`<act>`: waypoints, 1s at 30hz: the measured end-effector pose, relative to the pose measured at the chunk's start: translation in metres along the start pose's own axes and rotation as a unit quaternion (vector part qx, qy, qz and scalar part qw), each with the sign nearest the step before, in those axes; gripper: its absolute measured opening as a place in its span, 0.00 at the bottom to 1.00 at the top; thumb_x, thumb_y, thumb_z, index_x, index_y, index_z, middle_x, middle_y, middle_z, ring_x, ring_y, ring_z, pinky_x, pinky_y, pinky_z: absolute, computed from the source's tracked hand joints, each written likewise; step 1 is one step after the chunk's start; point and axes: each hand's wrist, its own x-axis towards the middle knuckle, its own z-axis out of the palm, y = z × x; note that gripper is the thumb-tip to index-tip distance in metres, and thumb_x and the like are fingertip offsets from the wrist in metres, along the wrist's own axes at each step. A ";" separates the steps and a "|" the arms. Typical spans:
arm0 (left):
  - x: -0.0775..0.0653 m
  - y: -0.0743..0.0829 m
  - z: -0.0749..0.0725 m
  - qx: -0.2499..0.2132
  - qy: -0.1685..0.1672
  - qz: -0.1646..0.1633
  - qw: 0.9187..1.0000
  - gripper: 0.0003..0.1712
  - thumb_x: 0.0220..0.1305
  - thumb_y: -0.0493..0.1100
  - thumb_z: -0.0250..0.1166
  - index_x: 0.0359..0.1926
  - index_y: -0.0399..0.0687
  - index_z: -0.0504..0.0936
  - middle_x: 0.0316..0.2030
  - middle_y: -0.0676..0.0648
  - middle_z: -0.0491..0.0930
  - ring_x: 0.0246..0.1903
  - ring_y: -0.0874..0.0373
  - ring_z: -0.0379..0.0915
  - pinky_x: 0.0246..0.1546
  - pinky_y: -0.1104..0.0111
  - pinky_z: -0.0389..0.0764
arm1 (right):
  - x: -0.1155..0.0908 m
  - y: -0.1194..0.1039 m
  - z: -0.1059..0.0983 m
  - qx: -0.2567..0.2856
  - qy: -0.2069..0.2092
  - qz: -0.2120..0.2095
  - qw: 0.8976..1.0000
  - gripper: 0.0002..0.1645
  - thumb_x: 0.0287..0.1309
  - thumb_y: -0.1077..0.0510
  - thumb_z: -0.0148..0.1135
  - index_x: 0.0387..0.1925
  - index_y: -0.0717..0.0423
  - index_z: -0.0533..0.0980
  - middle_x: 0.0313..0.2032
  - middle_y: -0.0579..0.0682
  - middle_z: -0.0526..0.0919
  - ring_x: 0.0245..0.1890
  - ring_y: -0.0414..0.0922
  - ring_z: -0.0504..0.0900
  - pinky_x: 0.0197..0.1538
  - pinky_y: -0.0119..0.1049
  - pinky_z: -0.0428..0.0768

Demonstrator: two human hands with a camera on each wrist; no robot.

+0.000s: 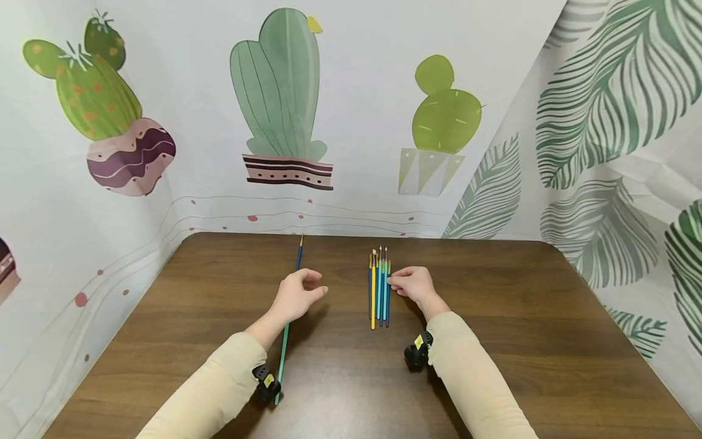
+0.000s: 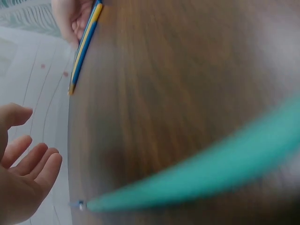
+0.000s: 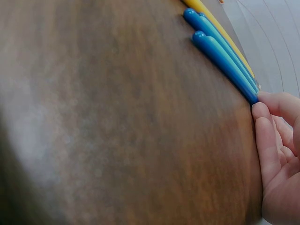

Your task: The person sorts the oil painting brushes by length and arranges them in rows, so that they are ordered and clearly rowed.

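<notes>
A creased white backdrop (image 1: pixel 362 110) with three printed cacti (image 1: pixel 287 85) hangs beyond the wood-grained surface (image 1: pixel 521 341), where the left hand (image 1: pixel 296 296) hovers, loose and empty, between a slim blue handle (image 1: pixel 298 258) ahead and a green handle (image 1: pixel 283 356) behind. The right hand (image 1: pixel 415 283) pinches the nearest blue brush (image 1: pixel 388 312) of a bundle (image 1: pixel 378 292): one yellow brush (image 1: pixel 373 299), several blue.
</notes>
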 end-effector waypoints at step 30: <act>0.037 0.032 0.077 -0.093 -0.007 -0.003 0.996 0.25 0.59 0.41 0.65 0.56 0.36 0.75 0.53 0.37 0.78 0.54 0.45 0.75 0.54 0.56 0.77 | 0.004 0.003 0.001 -0.001 0.001 0.004 1.000 0.15 0.51 0.62 0.68 0.38 0.70 0.79 0.24 0.49 0.83 0.23 0.36 0.80 0.30 0.27 0.81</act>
